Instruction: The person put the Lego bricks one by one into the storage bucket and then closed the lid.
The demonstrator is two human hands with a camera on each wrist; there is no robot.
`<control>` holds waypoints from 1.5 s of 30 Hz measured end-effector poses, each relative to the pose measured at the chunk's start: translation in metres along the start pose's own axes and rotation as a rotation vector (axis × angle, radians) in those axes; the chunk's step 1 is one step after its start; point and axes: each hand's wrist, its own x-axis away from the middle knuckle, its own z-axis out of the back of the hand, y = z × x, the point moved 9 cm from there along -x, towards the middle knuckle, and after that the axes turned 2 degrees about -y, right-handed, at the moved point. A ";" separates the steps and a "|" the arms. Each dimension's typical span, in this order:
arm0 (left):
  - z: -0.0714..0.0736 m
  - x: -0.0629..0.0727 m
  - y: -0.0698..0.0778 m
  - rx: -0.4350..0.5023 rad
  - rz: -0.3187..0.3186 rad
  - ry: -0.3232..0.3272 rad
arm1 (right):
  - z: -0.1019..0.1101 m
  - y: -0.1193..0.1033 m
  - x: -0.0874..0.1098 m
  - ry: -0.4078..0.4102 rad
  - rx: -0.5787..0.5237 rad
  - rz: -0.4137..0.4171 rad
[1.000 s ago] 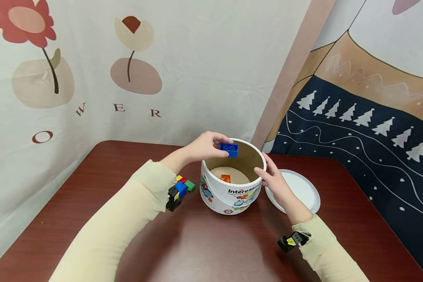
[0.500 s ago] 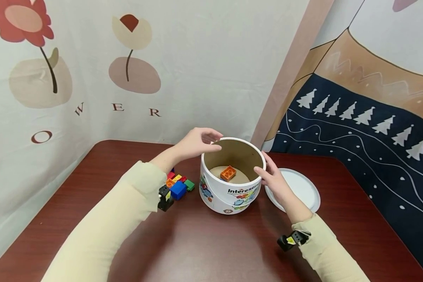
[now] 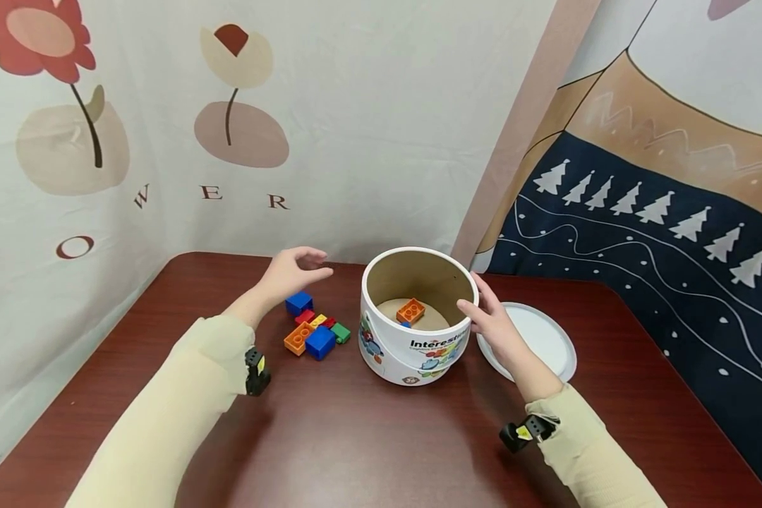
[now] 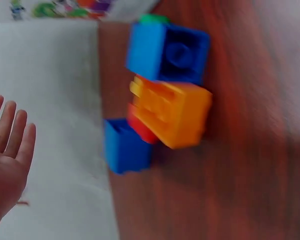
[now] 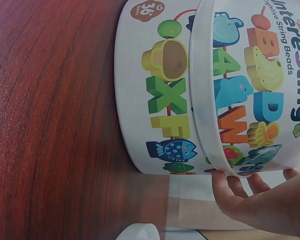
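Observation:
My left hand [image 3: 291, 274], holding nothing, hovers above the back of a small pile of toy building bricks; its fingers look loosely extended in the left wrist view. The pile has a blue brick [image 3: 299, 303] at the back, an orange brick [image 3: 299, 339] and another blue brick [image 3: 320, 343] in front, a green brick [image 3: 341, 333] and small red and yellow ones between. To the right stands a white printed bucket [image 3: 413, 360]. Inside it lies an orange brick [image 3: 410, 311] with a bit of blue under it. My right hand [image 3: 498, 328] rests against the bucket's right side, thumb at the rim.
A round white lid [image 3: 540, 339] lies flat on the dark red-brown table [image 3: 368, 444], right of the bucket and partly behind my right forearm. Printed cloth [image 3: 381, 127] hangs directly behind the table.
My left hand dropped a blue brick into the bucket, then moved left over the pile. The orange brick inside shifted and now sits tilted. My right hand stayed at the bucket.

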 end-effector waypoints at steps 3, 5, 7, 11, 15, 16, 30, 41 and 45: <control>0.002 0.003 -0.022 -0.020 0.038 0.019 | 0.000 0.000 -0.001 -0.004 -0.005 0.005; 0.002 0.005 -0.034 -0.035 0.060 0.028 | -0.001 0.000 -0.002 -0.006 -0.007 0.008; 0.003 0.007 -0.044 -0.054 0.082 0.039 | -0.002 0.000 -0.002 -0.009 -0.005 0.011; 0.002 0.010 -0.061 -0.094 0.114 0.053 | -0.001 0.000 -0.003 -0.003 0.000 0.006; -0.002 0.012 -0.076 -0.117 0.157 0.044 | 0.002 0.001 -0.003 0.005 0.003 0.002; -0.003 0.013 -0.079 -0.114 0.171 0.036 | 0.002 0.001 -0.003 0.003 0.004 0.003; -0.015 0.020 -0.095 -0.152 0.220 -0.057 | 0.000 0.000 -0.002 -0.003 0.001 0.005; -0.001 0.023 -0.094 -0.158 0.218 0.006 | 0.000 0.002 -0.001 -0.001 0.009 0.008; 0.006 0.022 -0.089 -0.136 0.198 0.025 | 0.001 0.002 -0.002 0.002 0.011 0.010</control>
